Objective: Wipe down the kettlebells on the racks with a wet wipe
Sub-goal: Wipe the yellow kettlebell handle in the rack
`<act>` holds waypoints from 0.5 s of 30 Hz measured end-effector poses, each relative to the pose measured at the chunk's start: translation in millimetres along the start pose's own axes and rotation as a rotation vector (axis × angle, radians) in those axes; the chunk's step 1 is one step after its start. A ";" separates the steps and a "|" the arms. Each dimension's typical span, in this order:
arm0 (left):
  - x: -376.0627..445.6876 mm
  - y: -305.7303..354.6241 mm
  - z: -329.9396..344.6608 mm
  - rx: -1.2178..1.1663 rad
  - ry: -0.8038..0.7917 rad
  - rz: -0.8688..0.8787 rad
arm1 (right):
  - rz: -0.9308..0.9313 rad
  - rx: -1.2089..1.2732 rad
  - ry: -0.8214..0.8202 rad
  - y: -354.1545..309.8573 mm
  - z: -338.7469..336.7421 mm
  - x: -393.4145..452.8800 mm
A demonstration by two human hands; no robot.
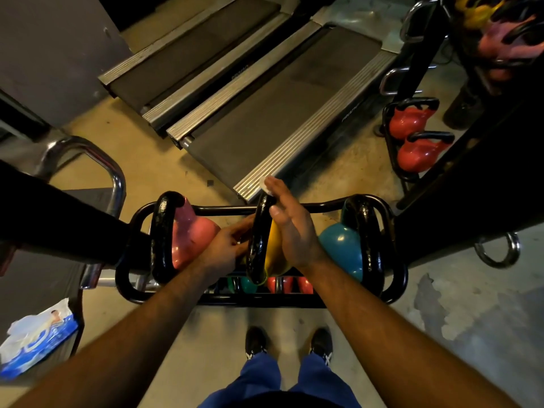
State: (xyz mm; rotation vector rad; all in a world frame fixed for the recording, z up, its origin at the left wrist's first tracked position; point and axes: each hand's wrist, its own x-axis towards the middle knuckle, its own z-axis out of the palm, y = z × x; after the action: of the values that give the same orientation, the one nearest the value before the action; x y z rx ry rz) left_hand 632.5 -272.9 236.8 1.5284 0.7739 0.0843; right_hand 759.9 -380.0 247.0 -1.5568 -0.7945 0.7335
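Three kettlebells with black handles sit in a row on the top shelf of a black rack (397,278): a pink kettlebell (191,231) on the left, a yellow kettlebell (272,248) in the middle, a teal kettlebell (343,245) on the right. My right hand (291,228) lies flat, fingers straight, against the yellow one's right side and handle (259,240), pressing a white wet wipe (266,184) whose edge shows at the fingertips. My left hand (226,245) grips the yellow kettlebell from the left, fingers curled by its handle.
A blue-and-white pack of wipes (35,340) lies at lower left. Smaller green and red kettlebells (282,284) sit on a lower shelf. Two treadmills (273,92) stand beyond the rack. Red kettlebells (418,136) fill another rack at right. My shoes (288,343) stand on the concrete floor.
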 end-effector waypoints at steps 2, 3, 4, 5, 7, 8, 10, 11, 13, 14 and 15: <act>-0.9 1.1 0.9 -0.007 -0.005 0.001 | -0.054 -0.066 -0.034 -0.7 -3.4 1.1; -0.4 1.4 0.6 -0.016 -0.005 0.000 | -0.016 -0.076 -0.049 -2.6 -6.1 4.2; -0.1 1.6 -0.3 -0.019 -0.007 0.000 | 0.031 -0.092 -0.061 -5.7 -8.6 7.1; -0.8 2.4 -0.2 -0.011 -0.013 0.007 | 0.037 -0.125 -0.070 -7.3 -10.0 8.3; -2.5 4.2 0.4 0.031 -0.017 0.031 | -0.077 -0.241 -0.103 -9.3 -11.9 4.6; -3.5 3.9 1.1 0.040 -0.021 0.042 | -0.137 -0.283 -0.127 -7.7 -13.6 2.0; -4.1 3.5 2.3 0.015 -0.026 0.043 | -0.170 -0.312 -0.127 -8.4 -18.4 2.7; -2.3 1.9 2.4 -0.001 -0.025 0.039 | -0.132 -0.310 -0.118 -11.7 -20.0 5.5; 0.9 -2.9 1.4 -0.008 -0.026 0.044 | -0.051 -0.337 -0.129 -20.3 -17.9 7.2; 2.2 -4.7 0.3 -0.002 -0.028 0.050 | -0.092 -0.387 -0.141 -25.0 -16.1 2.5; 2.8 -6.4 -0.6 0.005 -0.031 0.056 | -0.165 -0.436 -0.165 -24.4 -14.5 -3.2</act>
State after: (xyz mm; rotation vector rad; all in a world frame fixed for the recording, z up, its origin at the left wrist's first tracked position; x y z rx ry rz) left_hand 631.8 -271.6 230.0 1.5531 0.7078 0.0997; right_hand 767.8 -388.7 273.1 -1.8030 -1.2537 0.5971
